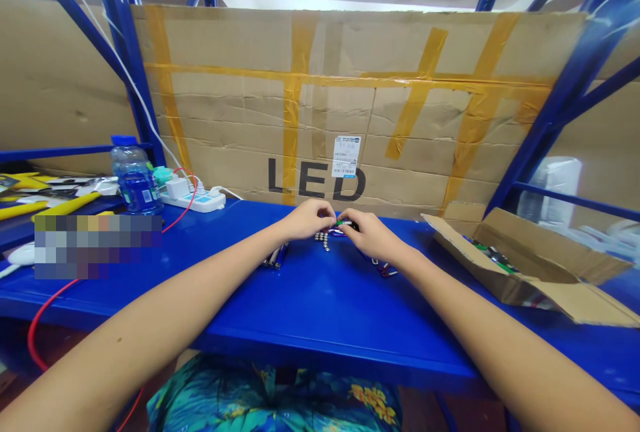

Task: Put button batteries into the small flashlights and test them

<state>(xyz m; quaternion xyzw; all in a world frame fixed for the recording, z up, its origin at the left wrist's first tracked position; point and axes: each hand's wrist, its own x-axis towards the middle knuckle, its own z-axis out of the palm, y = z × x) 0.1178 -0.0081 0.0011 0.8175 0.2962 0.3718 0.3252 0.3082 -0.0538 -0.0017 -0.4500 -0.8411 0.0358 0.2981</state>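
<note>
Both of my hands meet at the middle of a blue shelf surface (310, 299). My left hand (306, 219) has its fingers pinched on a small part I cannot make out. My right hand (367, 232) is closed around a small dark item with a green end (345, 223), and the two hands touch at it. Several tiny silver button cells (323, 239) lie on the blue surface just below my fingers. A few thin pen-like tubes (277, 257) lie under my left wrist. Small red-and-silver pieces (385, 270) rest beneath my right wrist.
An open cardboard box (525, 259) with parts sits at the right. A water bottle (134, 175), a white power strip (195, 197) and a red cable (45, 312) are at the left. A taped cardboard sheet marked LED (350, 105) stands behind.
</note>
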